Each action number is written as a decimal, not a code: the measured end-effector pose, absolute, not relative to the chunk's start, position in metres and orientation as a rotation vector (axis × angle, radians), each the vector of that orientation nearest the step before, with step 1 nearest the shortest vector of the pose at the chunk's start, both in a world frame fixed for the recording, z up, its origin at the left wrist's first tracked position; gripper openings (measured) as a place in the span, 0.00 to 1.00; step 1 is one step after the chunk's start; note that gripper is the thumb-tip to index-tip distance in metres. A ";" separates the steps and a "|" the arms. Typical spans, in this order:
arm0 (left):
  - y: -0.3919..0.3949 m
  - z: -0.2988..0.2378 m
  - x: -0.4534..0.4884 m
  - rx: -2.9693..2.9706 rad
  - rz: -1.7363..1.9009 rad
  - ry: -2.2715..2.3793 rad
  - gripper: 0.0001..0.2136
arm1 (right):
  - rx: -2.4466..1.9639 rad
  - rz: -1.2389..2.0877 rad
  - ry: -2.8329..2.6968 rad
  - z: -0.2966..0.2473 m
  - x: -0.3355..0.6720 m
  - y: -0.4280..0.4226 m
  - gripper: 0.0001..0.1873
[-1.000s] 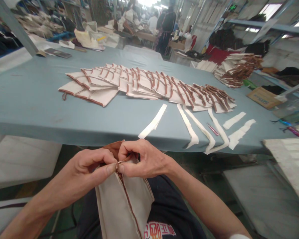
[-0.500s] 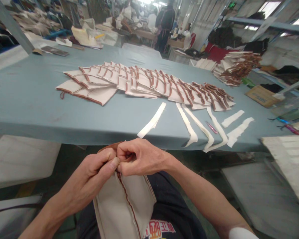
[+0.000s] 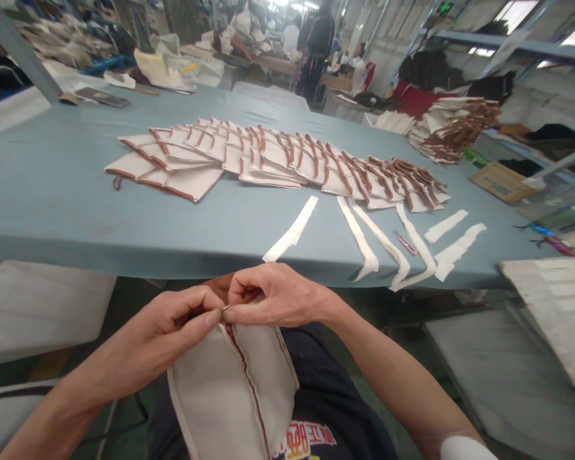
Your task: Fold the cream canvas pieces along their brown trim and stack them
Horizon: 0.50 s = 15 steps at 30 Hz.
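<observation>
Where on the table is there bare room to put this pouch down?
For the pouch: bare table left of the strips, in front of the laid-out row; also behind that row. Crowded at the right, among strips and stack.

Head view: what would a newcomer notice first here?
Front and centre, the left hand and right hand pinch the brown-trimmed top of a cream pouch over the lap. Behind them, a long fanned row of pouches runs across the blue table, with white fabric strips along its near edge.
</observation>
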<state>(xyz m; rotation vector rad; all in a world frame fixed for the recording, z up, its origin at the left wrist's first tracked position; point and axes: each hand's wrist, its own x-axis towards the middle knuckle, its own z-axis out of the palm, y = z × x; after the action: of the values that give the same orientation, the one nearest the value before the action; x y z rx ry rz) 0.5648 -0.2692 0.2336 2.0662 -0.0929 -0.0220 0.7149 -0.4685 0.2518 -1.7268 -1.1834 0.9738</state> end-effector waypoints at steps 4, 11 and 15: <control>-0.266 0.237 0.558 2.190 -0.005 -0.191 0.14 | -1.706 0.984 -1.245 0.248 0.717 -0.468 0.16; -0.272 0.241 0.560 2.324 0.198 -0.184 0.08 | -1.877 0.813 -1.303 0.257 0.708 -0.466 0.10; -0.277 0.248 0.564 2.390 0.302 -0.269 0.10 | -1.919 0.763 -1.323 0.267 0.707 -0.465 0.09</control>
<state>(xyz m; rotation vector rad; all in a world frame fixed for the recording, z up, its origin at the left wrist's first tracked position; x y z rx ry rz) 0.5640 -0.2766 0.2479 2.3900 -0.2692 0.3022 0.7073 -0.4647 0.2666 -1.9186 -1.3231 0.7626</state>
